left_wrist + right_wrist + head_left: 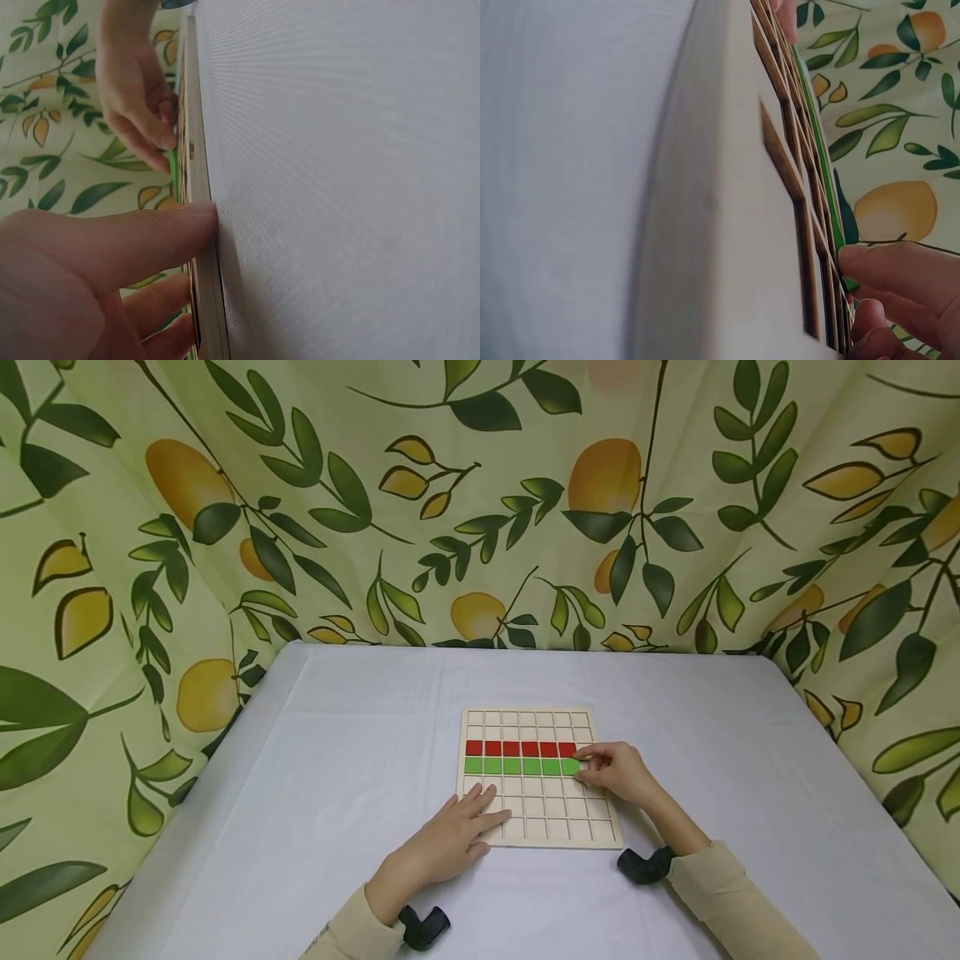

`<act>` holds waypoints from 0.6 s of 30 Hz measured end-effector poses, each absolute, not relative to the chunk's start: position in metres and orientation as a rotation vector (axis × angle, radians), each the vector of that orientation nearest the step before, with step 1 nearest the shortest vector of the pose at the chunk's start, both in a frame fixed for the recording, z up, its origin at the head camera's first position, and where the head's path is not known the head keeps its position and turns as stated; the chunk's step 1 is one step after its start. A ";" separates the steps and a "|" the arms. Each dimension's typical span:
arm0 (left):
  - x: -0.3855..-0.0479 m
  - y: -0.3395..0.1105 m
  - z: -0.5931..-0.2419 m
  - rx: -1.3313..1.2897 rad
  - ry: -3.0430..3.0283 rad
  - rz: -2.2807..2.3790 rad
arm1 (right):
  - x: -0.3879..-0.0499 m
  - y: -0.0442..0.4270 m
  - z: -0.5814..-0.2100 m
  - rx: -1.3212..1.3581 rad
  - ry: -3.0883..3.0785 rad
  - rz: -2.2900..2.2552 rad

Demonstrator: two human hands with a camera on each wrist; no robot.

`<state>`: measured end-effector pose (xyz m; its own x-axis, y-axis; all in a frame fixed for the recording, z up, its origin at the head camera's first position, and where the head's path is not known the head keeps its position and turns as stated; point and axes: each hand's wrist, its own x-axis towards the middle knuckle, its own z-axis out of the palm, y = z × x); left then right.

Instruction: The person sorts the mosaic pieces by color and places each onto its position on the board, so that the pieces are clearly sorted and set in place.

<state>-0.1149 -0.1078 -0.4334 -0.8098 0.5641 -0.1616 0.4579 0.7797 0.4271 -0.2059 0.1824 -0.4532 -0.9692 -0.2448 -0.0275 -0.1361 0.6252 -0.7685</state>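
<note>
A pale wooden grid board [540, 832] lies flat on the white cloth. Across it run a row of red square tiles [511, 748] and, just below, a row of green square tiles [512, 766]. My right hand [621, 770] pinches the green tile [570, 767] at the right end of its row; in the right wrist view its thumb [896, 270] touches that green edge. Spread over the board's lower left is my left hand [447, 842], its fingers fairly straight. The left wrist view has the left thumb [157, 236] against the board's side edge.
White cloth [360, 727] covers the table around the board. Behind and at both sides hangs a curtain [300, 560] printed with leaves and fruit. A black wrist-worn piece [424, 928] sits by the left cuff, another black piece [645, 866] by the right.
</note>
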 end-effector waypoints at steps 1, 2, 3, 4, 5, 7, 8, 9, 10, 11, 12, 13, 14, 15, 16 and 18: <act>-0.115 -0.108 -0.434 0.789 2.691 0.540 | -0.206 0.183 -0.454 -0.323 2.713 -1.267; -0.115 -0.108 -0.434 0.785 2.688 0.544 | -0.206 0.183 -0.454 -0.327 2.712 -1.266; -0.114 -0.108 -0.434 0.781 2.686 0.545 | -0.206 0.183 -0.454 -0.329 2.710 -1.265; -0.114 -0.108 -0.435 0.779 2.685 0.545 | -0.205 0.183 -0.454 -0.329 2.708 -1.264; -0.114 -0.108 -0.435 0.775 2.682 0.547 | -0.205 0.183 -0.454 -0.329 2.706 -1.264; -0.114 -0.108 -0.436 0.771 2.680 0.549 | -0.205 0.183 -0.455 -0.326 2.701 -1.264; -0.114 -0.108 -0.436 0.770 2.680 0.551 | -0.205 0.183 -0.455 -0.320 2.700 -1.265; -0.114 -0.108 -0.436 0.773 2.681 0.549 | -0.205 0.183 -0.455 -0.316 2.697 -1.268; -0.114 -0.108 -0.436 0.775 2.684 0.547 | -0.205 0.183 -0.454 -0.312 2.695 -1.271; -0.115 -0.108 -0.437 0.776 2.685 0.546 | -0.205 0.183 -0.454 -0.310 2.693 -1.274; -0.115 -0.108 -0.437 0.778 2.688 0.544 | -0.204 0.183 -0.455 -0.307 2.691 -1.279; -0.115 -0.108 -0.438 0.780 2.692 0.542 | -0.204 0.183 -0.455 -0.312 2.690 -1.283; -0.115 -0.108 -0.439 0.781 2.696 0.539 | -0.204 0.183 -0.456 -0.315 2.690 -1.288; -0.115 -0.108 -0.440 0.781 2.699 0.538 | -0.204 0.184 -0.456 -0.320 2.689 -1.289; -0.115 -0.108 -0.441 0.780 2.700 0.538 | -0.204 0.185 -0.457 -0.313 2.690 -1.293; -0.114 -0.108 -0.442 0.776 2.697 0.538 | -0.204 0.186 -0.459 -0.302 2.696 -1.289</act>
